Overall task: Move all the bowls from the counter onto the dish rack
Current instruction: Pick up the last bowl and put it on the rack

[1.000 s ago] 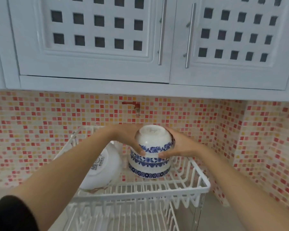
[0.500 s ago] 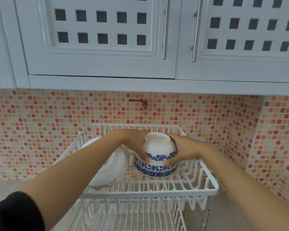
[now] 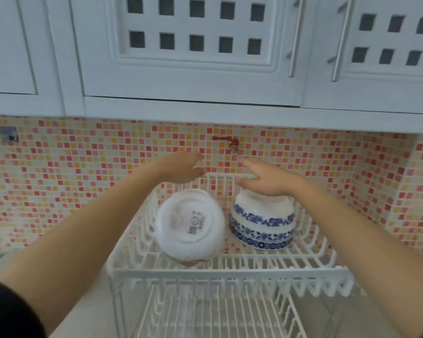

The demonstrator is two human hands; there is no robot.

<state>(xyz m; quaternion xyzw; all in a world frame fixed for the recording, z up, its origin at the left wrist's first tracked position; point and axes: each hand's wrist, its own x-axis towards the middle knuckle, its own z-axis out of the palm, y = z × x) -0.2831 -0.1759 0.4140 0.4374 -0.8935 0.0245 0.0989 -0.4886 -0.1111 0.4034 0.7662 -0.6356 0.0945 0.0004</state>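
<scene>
Mosaic backsplash (image 3: pixel 83 181) and white cabinets (image 3: pixel 193 69) behind; two-tier white dish rack (image 3: pixel 230 273) holds a tilted white bowl (image 3: pixel 189 224) on its top tier, and just beside it a stack of blue-patterned bowls (image 3: pixel 263 225), upside down. Left hand (image 3: pixel 183 168) and right hand (image 3: pixel 266 179) hover above, fingers spread, holding nothing. Looks like the release step; next means checking the counter, out of view, for more bowls.

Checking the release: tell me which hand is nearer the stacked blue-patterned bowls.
Right. The right hand hovers open just above the blue-patterned bowls, over their top. The left hand is open too, up and to the left, above the white bowl.
</scene>
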